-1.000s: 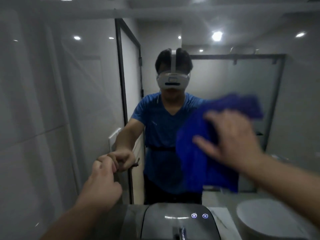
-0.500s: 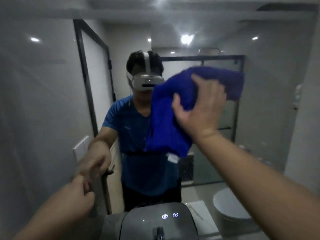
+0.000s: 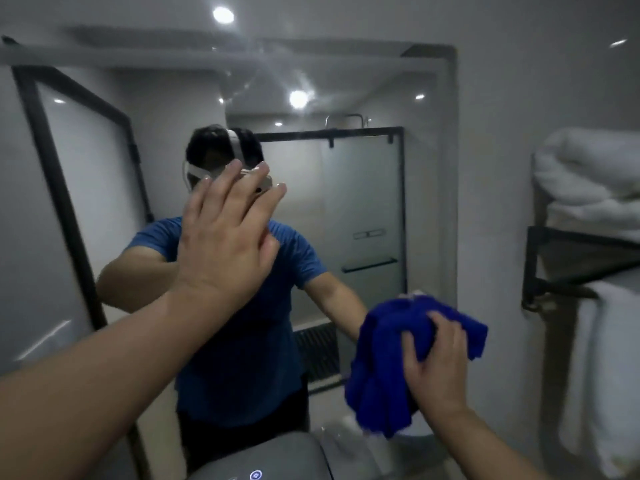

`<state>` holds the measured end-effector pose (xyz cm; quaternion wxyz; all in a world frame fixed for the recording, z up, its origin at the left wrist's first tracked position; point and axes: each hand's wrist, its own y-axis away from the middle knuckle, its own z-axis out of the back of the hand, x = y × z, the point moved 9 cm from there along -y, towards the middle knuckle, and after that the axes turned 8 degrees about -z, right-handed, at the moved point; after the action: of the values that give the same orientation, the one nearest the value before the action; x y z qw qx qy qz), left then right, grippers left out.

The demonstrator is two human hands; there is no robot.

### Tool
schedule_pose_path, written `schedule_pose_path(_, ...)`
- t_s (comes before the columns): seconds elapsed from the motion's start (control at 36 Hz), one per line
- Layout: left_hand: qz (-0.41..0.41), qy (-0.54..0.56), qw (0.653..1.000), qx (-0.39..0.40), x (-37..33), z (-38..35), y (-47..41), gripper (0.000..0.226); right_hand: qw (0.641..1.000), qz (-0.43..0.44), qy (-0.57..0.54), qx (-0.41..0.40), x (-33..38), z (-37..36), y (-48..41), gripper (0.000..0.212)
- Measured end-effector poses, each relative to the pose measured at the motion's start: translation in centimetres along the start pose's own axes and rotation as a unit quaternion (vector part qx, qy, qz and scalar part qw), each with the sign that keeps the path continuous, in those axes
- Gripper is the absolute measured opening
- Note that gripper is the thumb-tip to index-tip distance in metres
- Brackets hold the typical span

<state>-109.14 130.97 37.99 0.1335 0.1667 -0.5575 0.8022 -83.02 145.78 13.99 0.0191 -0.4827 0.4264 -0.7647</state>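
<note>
Towels point(image 3: 588, 174) sit folded on rack point(image 3: 530, 268); right hand point(image 3: 438, 365) grips cloth point(image 3: 381, 372).

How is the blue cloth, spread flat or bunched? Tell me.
Bunched. The blue cloth hangs in crumpled folds, gripped by the curled right hand.

Cloth point(image 3: 381, 358): we see soft, fuzzy blue fabric.
Mirror point(image 3: 363, 202): we find smooth, glossy glass.
Towels point(image 3: 588, 174): we see thick white terry.
Rack point(image 3: 571, 261): we take it for matt black metal.
</note>
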Motion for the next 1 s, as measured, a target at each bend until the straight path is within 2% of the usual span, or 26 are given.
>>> schedule_pose_path(0.08, -0.023, -0.072, 0.997, -0.026, -0.1, -1.1, 0.2, 0.056, 0.993, -0.062, -0.048, -0.093, 3.2, 3.0, -8.3, 0.044)
schedule_pose_path(0.14, -0.023, -0.092, 0.995, -0.039, -0.2, -1.4, 0.3, 0.057, 0.984, -0.063, -0.084, -0.143, 7.5, 5.2, -13.5, 0.048)
schedule_pose_path(0.25, -0.024, -0.107, 0.992, -0.066, -0.2, -1.7, 0.4, 0.058, 0.977, 0.014, -0.083, -0.197, 17.4, 6.6, -19.0, 0.050)
schedule_pose_path(0.33, -0.024, -0.106, 0.991, -0.081, -0.1, -1.6, 0.5, 0.058, 0.972, 0.081, -0.074, -0.209, 21.2, 4.8, -16.6, 0.048)
schedule_pose_path(0.44, -0.026, -0.108, 0.990, -0.087, -0.2, -1.7, 0.6, 0.059, 0.967, 0.160, -0.080, -0.183, 17.9, 0.5, -8.4, 0.045)
schedule_pose_path(0.56, -0.033, -0.111, 0.989, -0.093, -0.3, -1.9, 0.6, 0.060, 0.981, 0.154, -0.060, -0.101, 7.8, -3.6, 1.7, 0.046)
schedule_pose_path(0.64, -0.039, -0.120, 0.987, -0.100, -0.4, -2.0, 0.7, 0.061, 0.997, 0.071, -0.011, -0.031, -0.3, -5.5, 7.7, 0.056)
schedule_pose_path(0.72, -0.040, -0.117, 0.988, -0.094, -0.2, -2.4, 0.7, 0.062, 0.996, -0.085, 0.009, 0.033, -6.0, -6.3, 10.5, 0.053)
schedule_pose_path(0.78, -0.036, -0.118, 0.988, -0.092, -0.2, -2.4, 0.8, 0.062, 0.995, -0.091, 0.015, 0.024, -6.0, -5.9, 11.0, 0.056)
schedule_pose_path(0.83, -0.033, -0.116, 0.988, -0.092, -0.3, -2.3, 0.7, 0.062, 0.995, -0.094, 0.004, -0.039, -4.6, -4.6, 10.2, 0.047)
schedule_pose_path(0.92, -0.028, -0.114, 0.990, -0.080, -0.4, -2.1, 0.5, 0.062, 0.984, -0.136, -0.071, -0.089, -1.1, -2.6, 5.6, 0.047)
schedule_pose_path(1.0, -0.033, -0.116, 0.989, -0.081, -0.5, -2.0, 0.4, 0.061, 0.984, -0.047, -0.120, -0.122, 7.0, 0.1, -2.9, 0.054)
